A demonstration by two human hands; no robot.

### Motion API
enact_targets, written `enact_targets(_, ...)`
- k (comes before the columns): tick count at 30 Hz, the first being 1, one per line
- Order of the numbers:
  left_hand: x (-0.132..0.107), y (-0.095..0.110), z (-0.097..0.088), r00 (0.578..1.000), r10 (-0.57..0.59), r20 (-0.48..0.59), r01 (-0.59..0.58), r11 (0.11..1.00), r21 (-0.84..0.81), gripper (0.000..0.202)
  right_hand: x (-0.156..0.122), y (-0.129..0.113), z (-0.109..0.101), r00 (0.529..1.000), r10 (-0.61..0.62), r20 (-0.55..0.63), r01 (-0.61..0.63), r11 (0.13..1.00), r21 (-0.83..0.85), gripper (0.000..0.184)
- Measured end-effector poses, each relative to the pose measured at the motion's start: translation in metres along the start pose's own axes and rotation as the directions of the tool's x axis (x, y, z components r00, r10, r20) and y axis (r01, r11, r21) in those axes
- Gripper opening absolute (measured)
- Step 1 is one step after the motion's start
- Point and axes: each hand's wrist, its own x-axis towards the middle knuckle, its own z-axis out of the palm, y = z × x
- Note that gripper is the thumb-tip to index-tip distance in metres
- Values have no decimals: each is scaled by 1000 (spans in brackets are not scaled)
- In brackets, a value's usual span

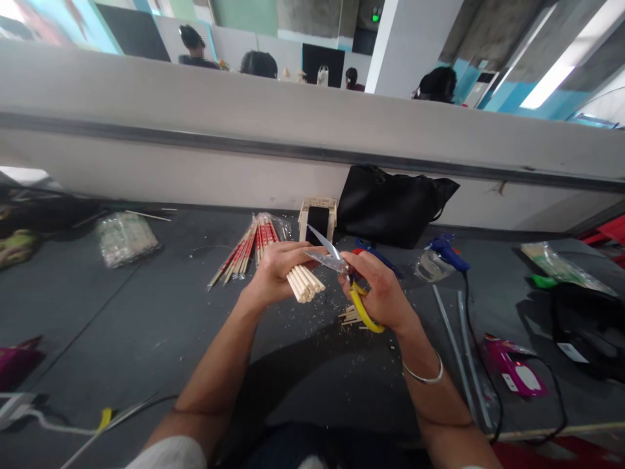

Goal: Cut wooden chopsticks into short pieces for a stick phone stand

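Observation:
My left hand (276, 270) is closed around a bundle of pale wooden chopsticks (305, 284), whose ends point down and toward me. In my right hand (383, 286) is a pair of scissors (362, 305) with yellow handles. The blades are spread and reach across to the fingers of my left hand, just above the bundle. Below the right hand lie short cut wooden pieces (350, 316) among scattered crumbs. Behind the left hand, chopsticks in red-printed wrappers (251, 244) fan out on the table. A small wooden model with a dark middle (318, 218) stands behind the blades.
A black bag (390, 205) leans against the low wall. To the right are a blue glue gun (448, 253), clear glue sticks (454, 345) and a magenta packet (516, 368). A plastic-wrapped pack (125, 238) lies left. Several people sit beyond the wall.

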Motion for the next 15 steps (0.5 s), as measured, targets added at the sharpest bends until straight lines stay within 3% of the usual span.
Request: enact_targets(15,-3,-3,3,1000,-13,4,14,999,-31,17,-2,2,0,1000,-2,-11,2,998,-58,41)
